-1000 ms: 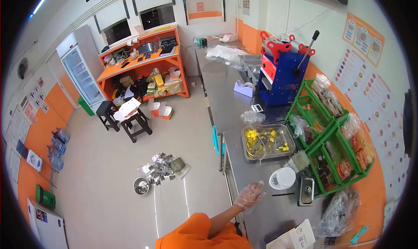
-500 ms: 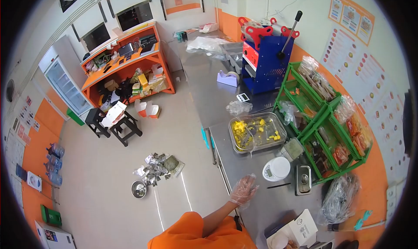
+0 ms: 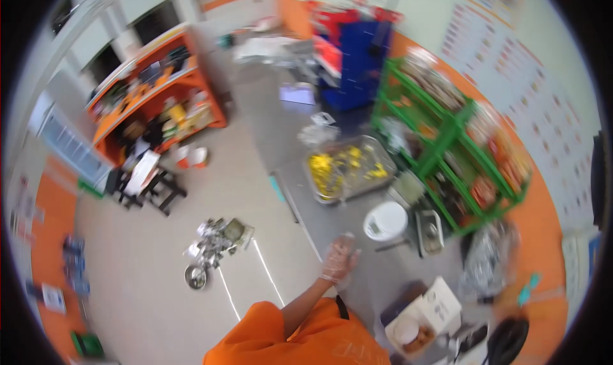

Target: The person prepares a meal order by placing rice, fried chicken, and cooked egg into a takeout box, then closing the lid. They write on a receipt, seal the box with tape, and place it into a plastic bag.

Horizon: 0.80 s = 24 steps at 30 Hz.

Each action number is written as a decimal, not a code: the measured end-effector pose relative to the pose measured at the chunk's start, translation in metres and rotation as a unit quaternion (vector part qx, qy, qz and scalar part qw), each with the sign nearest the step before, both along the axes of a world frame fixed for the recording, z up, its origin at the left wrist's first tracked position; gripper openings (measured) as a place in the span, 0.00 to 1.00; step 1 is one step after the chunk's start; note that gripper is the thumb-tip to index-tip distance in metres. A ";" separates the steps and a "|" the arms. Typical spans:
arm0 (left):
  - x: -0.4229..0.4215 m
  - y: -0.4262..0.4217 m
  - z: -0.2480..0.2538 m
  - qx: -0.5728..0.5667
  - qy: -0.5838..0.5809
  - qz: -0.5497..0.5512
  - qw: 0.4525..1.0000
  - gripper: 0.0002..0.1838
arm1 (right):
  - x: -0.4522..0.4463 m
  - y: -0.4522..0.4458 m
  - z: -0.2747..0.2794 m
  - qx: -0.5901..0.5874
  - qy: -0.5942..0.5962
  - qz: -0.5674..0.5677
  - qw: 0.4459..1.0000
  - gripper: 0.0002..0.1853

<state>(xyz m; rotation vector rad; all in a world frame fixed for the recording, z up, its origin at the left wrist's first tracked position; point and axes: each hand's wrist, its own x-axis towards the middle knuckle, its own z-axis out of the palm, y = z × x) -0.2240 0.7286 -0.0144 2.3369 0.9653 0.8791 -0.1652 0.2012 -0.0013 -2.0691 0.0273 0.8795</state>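
From the head view, I saw the person's gloved left hand (image 3: 340,261) just below the middle of the frame, at the near edge of the steel counter (image 3: 377,272), an orange sleeve (image 3: 252,330) behind it at the bottom. Its fingers were stretched out and loosely spread inside the clear glove, with nothing pinched between them, though blur softened their outline; I couldn't tell whether they touched the metal. The right hand was out of sight, so I couldn't tell how its fingers stood. Nearest the left hand, right of centre, sat the white scale (image 3: 385,221), with a thin dark stick (image 3: 392,245) lying just below it. A small lidded metal container (image 3: 429,232) stood to the scale's right. Above the scale lay a clear tray (image 3: 365,185) with yellow pieces (image 3: 322,167) in it, and toward the lower right stood an open white box (image 3: 440,304).
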 end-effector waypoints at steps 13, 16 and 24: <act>0.001 0.001 0.011 0.053 -0.005 -0.036 0.998 0.32 | -0.038 0.043 0.019 -0.062 -0.046 -0.151 0.986 0.10; 0.003 0.001 0.011 0.055 0.009 -0.033 0.998 0.32 | -0.037 0.058 0.030 -0.049 -0.069 -0.153 0.985 0.11; 0.003 -0.001 0.015 0.055 0.000 -0.032 0.998 0.30 | -0.034 0.045 0.027 0.037 -0.010 -0.183 0.982 0.09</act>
